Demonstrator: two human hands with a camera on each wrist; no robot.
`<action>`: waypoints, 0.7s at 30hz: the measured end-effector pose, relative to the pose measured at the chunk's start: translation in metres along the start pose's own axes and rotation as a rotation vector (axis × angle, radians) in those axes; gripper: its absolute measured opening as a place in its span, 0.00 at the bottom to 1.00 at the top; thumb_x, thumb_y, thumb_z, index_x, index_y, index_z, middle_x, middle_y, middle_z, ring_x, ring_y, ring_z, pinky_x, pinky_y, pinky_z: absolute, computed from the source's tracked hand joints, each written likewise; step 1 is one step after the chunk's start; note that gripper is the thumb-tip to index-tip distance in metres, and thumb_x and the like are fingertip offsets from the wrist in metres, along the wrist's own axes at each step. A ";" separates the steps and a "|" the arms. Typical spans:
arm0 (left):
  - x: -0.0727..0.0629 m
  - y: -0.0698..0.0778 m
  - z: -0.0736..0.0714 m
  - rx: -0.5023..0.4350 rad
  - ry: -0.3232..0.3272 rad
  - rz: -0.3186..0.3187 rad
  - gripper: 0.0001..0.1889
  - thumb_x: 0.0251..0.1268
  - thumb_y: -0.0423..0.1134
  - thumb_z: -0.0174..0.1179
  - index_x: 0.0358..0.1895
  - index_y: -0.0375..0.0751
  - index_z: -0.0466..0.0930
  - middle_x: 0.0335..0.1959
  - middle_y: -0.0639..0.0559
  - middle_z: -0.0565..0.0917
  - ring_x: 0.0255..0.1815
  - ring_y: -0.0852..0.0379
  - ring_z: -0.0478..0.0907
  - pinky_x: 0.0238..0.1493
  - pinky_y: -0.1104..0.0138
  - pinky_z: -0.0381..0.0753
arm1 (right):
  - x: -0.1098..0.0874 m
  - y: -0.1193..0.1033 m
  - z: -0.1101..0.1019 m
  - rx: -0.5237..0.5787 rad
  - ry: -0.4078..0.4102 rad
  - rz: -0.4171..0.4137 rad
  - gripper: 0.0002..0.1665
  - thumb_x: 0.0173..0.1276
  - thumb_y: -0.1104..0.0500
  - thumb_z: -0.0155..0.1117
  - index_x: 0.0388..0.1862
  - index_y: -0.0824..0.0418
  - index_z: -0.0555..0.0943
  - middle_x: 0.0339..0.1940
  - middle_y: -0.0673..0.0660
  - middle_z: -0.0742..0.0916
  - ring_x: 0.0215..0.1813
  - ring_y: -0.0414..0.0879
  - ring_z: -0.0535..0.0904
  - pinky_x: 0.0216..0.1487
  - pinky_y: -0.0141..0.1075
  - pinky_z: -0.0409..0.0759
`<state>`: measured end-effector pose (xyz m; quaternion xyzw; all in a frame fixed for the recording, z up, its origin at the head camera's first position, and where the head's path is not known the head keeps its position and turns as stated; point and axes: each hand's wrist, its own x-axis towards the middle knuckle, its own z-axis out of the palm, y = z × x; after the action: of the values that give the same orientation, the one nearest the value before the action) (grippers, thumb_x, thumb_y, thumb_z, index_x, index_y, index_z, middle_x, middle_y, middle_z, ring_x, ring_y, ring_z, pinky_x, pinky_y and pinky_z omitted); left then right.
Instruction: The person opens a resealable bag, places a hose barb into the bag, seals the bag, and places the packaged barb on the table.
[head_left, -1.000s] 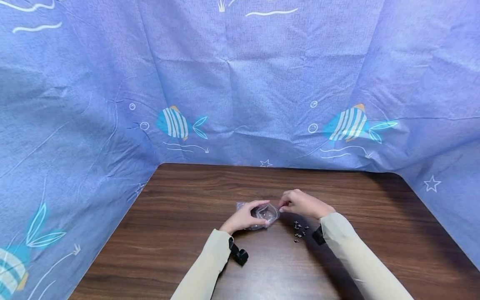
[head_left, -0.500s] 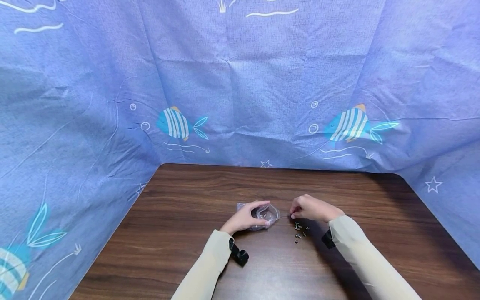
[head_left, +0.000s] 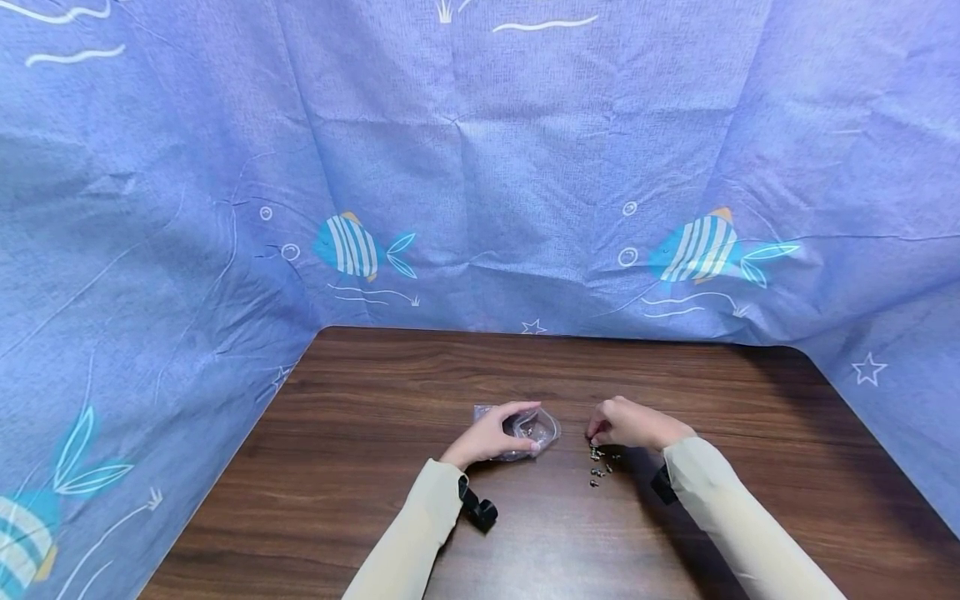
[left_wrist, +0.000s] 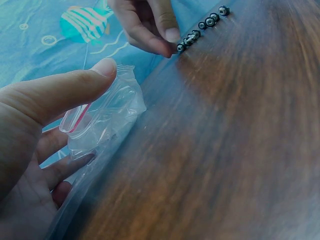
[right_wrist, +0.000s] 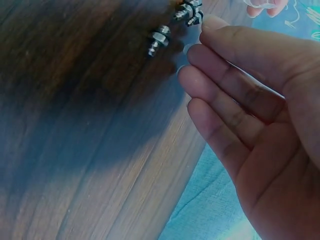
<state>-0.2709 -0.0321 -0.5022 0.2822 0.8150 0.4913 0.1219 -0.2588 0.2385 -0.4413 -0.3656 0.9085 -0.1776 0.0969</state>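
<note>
My left hand (head_left: 491, 435) holds a clear zip-lock bag (left_wrist: 107, 112) with a red line along its seal. Thumb and fingers curve round its mouth and spread it; in the head view a few small pieces (head_left: 531, 431) show inside. To the right, my right hand (head_left: 626, 423) reaches down to a cluster of small metal fittings (head_left: 597, 473). These have hex collars and dark rings. In the right wrist view the thumb tip is right at one fitting (right_wrist: 194, 19), the other fingers loosely bent; another fitting (right_wrist: 159, 40) lies a little apart.
Both hands work over a dark brown wood-grain table (head_left: 390, 375). Blue fabric (head_left: 525, 167) printed with fish hangs behind it and along the sides. Black straps with cameras (head_left: 477, 508) sit on the wrists, below pale sleeves.
My right hand has moved from the bag's mouth rightward and down to the fittings. My left hand and the bag have stayed in place.
</note>
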 end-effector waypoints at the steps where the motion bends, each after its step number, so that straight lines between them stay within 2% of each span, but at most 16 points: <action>1: 0.000 0.000 0.000 -0.002 0.000 0.001 0.36 0.53 0.41 0.72 0.67 0.47 0.71 0.66 0.53 0.75 0.66 0.56 0.70 0.66 0.63 0.67 | 0.000 0.000 0.000 0.000 0.000 0.000 0.04 0.59 0.62 0.70 0.30 0.63 0.87 0.28 0.48 0.88 0.31 0.32 0.79 0.34 0.29 0.79; 11: -0.001 0.000 0.001 -0.014 -0.001 0.005 0.35 0.53 0.41 0.72 0.67 0.47 0.71 0.66 0.54 0.75 0.66 0.56 0.70 0.66 0.63 0.67 | 0.000 0.001 0.004 0.014 0.003 0.015 0.02 0.57 0.64 0.71 0.30 0.62 0.86 0.28 0.49 0.88 0.32 0.34 0.80 0.36 0.29 0.80; 21: -0.001 0.000 -0.001 -0.013 -0.001 0.001 0.35 0.54 0.42 0.72 0.67 0.49 0.71 0.66 0.54 0.74 0.66 0.55 0.69 0.66 0.59 0.67 | 0.000 0.006 0.008 -0.054 0.056 0.001 0.04 0.59 0.62 0.70 0.29 0.62 0.86 0.29 0.48 0.86 0.33 0.36 0.81 0.37 0.31 0.81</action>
<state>-0.2704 -0.0329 -0.5020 0.2821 0.8115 0.4965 0.1239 -0.2602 0.2401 -0.4507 -0.3624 0.9156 -0.1633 0.0615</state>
